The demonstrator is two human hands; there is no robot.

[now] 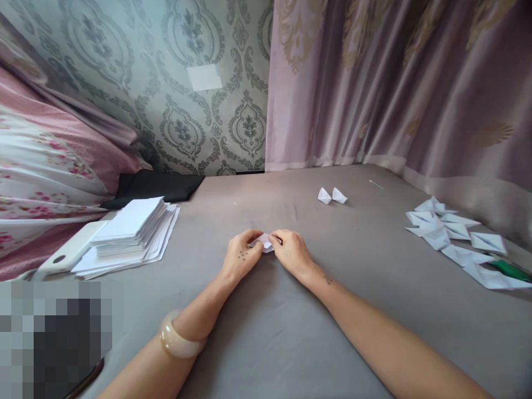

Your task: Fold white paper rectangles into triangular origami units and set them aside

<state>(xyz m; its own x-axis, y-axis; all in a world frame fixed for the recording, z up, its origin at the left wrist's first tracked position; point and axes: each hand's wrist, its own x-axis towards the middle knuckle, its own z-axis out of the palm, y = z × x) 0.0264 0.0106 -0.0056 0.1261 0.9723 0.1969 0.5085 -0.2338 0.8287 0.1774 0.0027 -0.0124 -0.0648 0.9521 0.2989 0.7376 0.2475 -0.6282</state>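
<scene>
Between my two hands, just above or on the grey tabletop, is a small folded white paper (265, 242). My left hand (244, 254) pinches its left side with thumb and fingers, and a pale bangle (182, 336) circles that wrist. The paper's right side is pinched in my right hand (292, 252). My fingers cover both ends of the paper, so its full shape is hidden. Two small folded white paper pieces (325, 195) stand side by side farther back, to the right of my hands.
At the left lies a stack of white paper sheets (133, 221) beside a white flat object (68, 249). Black cloth (162, 187) lies behind it. Several folded paper boats (436, 235) are grouped at the right, near a green object (510, 269). Curtains (341, 83) border the grey table (353, 310).
</scene>
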